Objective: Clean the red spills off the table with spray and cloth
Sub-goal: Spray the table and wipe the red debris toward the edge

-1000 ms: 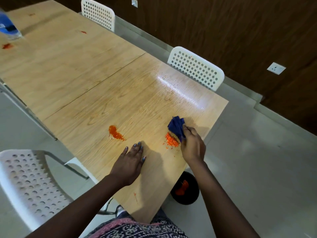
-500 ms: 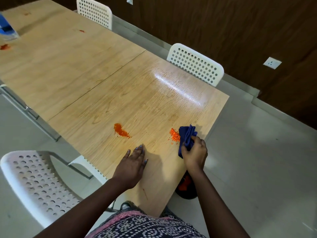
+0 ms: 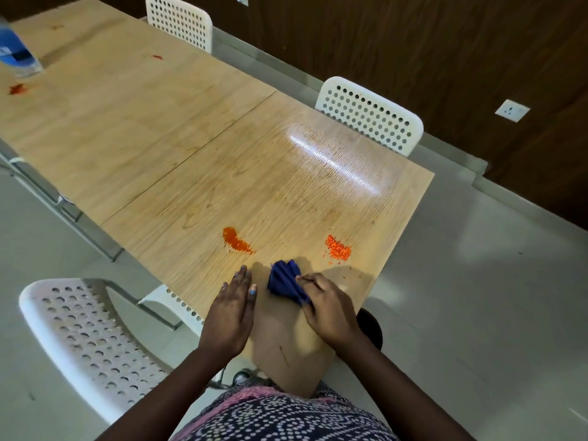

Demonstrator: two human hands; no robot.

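Now your right hand (image 3: pixel 331 310) is gripping the bunched blue cloth (image 3: pixel 284 280), its fingers curled round the cloth's near end, and pressing it onto the wooden surface (image 3: pixel 197 128). Your left hand (image 3: pixel 230 310) is lying flat just left of the cloth, fingers straight and close together. Beyond the cloth, the red smear (image 3: pixel 236 240) is sitting to its far left and the orange-red granules (image 3: pixel 338 248) to its far right. Far beyond the cloth, the spray bottle (image 3: pixel 16 52) is standing near another red spot (image 3: pixel 18 89).
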